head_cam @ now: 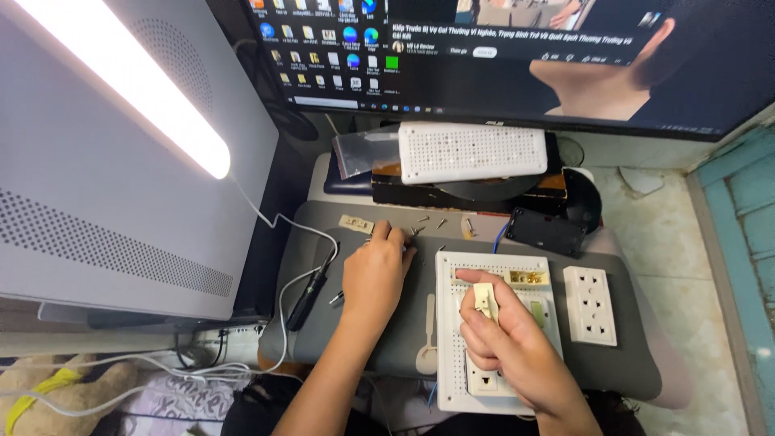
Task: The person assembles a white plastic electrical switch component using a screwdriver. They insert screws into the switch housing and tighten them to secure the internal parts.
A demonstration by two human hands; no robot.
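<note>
Small cream part (pixel 484 300) pinched between thumb and fingers of right hand (pixel 510 343), held over the white panel (pixel 452 323) at mat centre-right. Best kept square to the panel, grip firm but light. Left hand (pixel 375 274) at ten o'clock from the panel, fingers curled down onto loose screws (pixel 421 224) on the grey mat (pixel 387 339); whether one is gripped, cannot tell. Socket plate (pixel 590 305) at three o'clock, spoon-shaped tool (pixel 428 355) just beside the panel at nine.

Harsh lamp (pixel 137 89) glare, upper left
</note>
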